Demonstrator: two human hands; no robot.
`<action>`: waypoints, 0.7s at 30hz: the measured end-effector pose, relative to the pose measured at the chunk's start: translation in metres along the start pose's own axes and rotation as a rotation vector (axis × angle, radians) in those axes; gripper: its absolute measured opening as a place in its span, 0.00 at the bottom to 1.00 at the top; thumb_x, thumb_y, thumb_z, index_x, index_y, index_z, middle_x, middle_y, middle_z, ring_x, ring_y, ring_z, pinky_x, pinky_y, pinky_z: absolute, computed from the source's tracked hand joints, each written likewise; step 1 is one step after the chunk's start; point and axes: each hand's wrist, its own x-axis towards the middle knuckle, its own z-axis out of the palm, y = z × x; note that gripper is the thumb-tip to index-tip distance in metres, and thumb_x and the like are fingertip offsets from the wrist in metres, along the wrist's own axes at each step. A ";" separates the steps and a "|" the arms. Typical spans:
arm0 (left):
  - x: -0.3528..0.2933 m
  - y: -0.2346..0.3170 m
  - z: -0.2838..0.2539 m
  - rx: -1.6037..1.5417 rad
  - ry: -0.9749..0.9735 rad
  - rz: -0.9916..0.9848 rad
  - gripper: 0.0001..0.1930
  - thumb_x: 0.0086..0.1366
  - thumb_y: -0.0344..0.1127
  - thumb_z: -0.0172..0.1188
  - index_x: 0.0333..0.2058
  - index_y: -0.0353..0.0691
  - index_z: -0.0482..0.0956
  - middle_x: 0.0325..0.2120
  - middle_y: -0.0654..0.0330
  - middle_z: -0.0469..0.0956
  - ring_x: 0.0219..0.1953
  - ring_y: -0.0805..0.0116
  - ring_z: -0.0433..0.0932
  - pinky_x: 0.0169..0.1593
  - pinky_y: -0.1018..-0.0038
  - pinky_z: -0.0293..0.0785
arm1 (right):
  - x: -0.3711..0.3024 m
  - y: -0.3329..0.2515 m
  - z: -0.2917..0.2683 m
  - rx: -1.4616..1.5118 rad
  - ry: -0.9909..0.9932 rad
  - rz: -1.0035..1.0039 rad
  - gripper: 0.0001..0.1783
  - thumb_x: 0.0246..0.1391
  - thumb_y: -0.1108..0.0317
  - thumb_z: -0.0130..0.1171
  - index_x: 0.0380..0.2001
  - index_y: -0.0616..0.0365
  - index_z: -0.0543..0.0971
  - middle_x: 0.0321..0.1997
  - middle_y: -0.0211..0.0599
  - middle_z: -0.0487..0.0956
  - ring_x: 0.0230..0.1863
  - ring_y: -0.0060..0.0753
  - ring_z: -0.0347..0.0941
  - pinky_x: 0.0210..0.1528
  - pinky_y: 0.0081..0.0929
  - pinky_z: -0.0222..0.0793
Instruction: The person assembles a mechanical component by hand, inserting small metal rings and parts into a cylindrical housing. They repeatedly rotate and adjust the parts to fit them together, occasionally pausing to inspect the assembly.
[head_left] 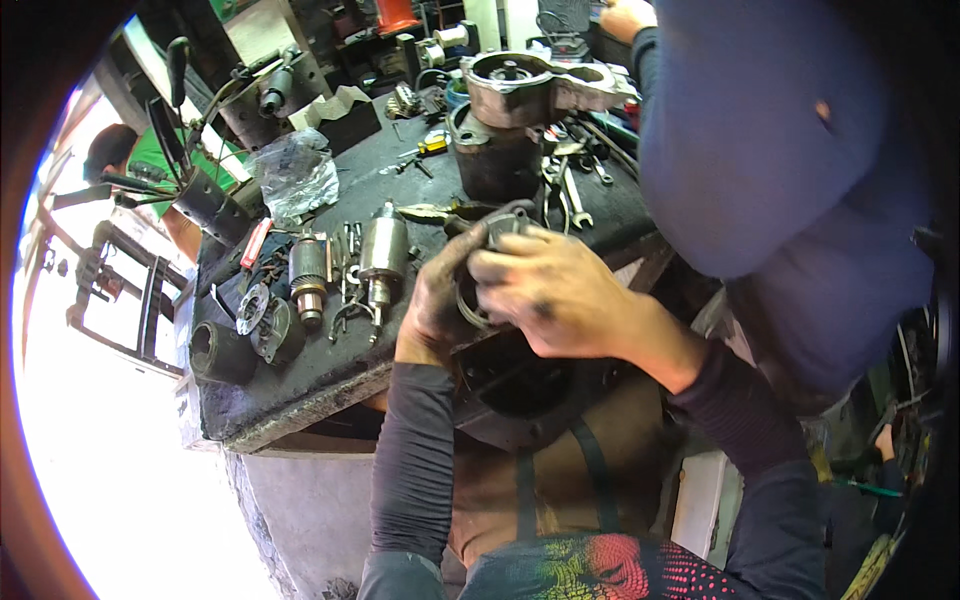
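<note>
In front of my chest, both hands are closed around a round dark metal part with a ring-shaped rim. Most of it is hidden by my fingers, so its exact kind does not show. My left hand wraps it from the left side. Across its right side and top lies my right hand, with curled, dark-smudged fingers. Just left of my hands, a silver metal cylinder with a shaft lies on the black workbench. Beside that is a motor armature with a copper-coloured end.
A large metal housing stands behind my hands, with a cast cover on top. Open-end wrenches lie right of it. A plastic bag and a hollow cylinder are further left. Another person stands close on the right.
</note>
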 end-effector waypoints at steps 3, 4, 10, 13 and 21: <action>-0.001 0.002 0.010 0.408 0.001 0.197 0.23 0.76 0.38 0.52 0.64 0.33 0.74 0.57 0.55 0.80 0.56 0.63 0.81 0.60 0.66 0.79 | -0.004 -0.003 -0.002 -0.027 0.030 -0.013 0.05 0.46 0.68 0.65 0.29 0.52 0.84 0.48 0.26 0.79 0.57 0.33 0.76 0.58 0.35 0.71; 0.000 0.003 0.015 0.285 -0.016 0.138 0.23 0.77 0.40 0.50 0.64 0.33 0.74 0.57 0.55 0.80 0.56 0.63 0.81 0.60 0.66 0.79 | -0.003 -0.004 -0.002 -0.028 0.015 -0.021 0.04 0.47 0.68 0.64 0.29 0.52 0.84 0.48 0.25 0.79 0.56 0.33 0.76 0.58 0.35 0.71; -0.004 0.022 0.034 -0.194 0.070 -0.218 0.25 0.78 0.46 0.49 0.66 0.39 0.73 0.58 0.52 0.81 0.58 0.61 0.81 0.62 0.62 0.79 | -0.026 0.005 -0.032 0.121 0.165 0.197 0.07 0.46 0.71 0.71 0.28 0.58 0.81 0.43 0.36 0.77 0.43 0.43 0.75 0.47 0.41 0.72; -0.022 0.025 0.042 0.261 -0.004 0.017 0.25 0.75 0.47 0.53 0.62 0.37 0.76 0.54 0.51 0.83 0.55 0.60 0.83 0.61 0.61 0.79 | -0.029 0.004 -0.028 0.275 0.241 0.289 0.11 0.46 0.72 0.74 0.31 0.60 0.80 0.44 0.37 0.76 0.46 0.43 0.76 0.50 0.40 0.72; -0.035 0.039 0.042 0.471 -0.007 -0.045 0.37 0.62 0.38 0.70 0.67 0.32 0.69 0.58 0.52 0.81 0.57 0.64 0.82 0.64 0.64 0.79 | -0.040 0.001 0.005 0.582 0.361 0.514 0.09 0.55 0.73 0.70 0.36 0.63 0.80 0.44 0.41 0.80 0.48 0.45 0.79 0.53 0.37 0.74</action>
